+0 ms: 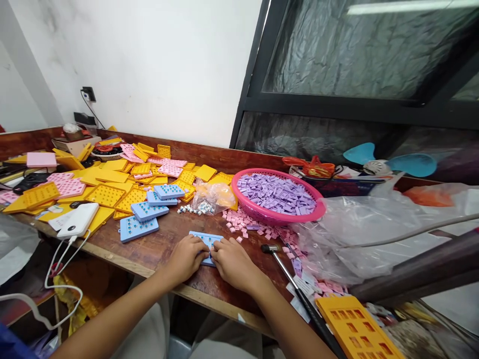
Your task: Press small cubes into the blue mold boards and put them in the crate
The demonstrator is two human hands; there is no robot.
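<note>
In the head view a light-blue plastic panel (205,236) with small turquoise-and-white pieces set in it lies on the table in front of me. My left hand (189,257) is closed at its left side, thumb and fingers together over its face. Curled over the right side of the panel is my right hand (232,262), its fingertips close to the left thumb. The hands cover much of the panel, and any small piece between the fingertips is hidden. Similar blue panels (139,228) are piled to the left, near a heap of small blue-and-white pieces (196,208).
A pink basket (318,213) of purple tiles stands at back right, with loose pink tiles (239,219) before it. A hammer (286,269) lies right of my hands. Yellow panels (107,195) and a white power bank (79,219) crowd the left. Clear plastic bags (359,234) fill the right.
</note>
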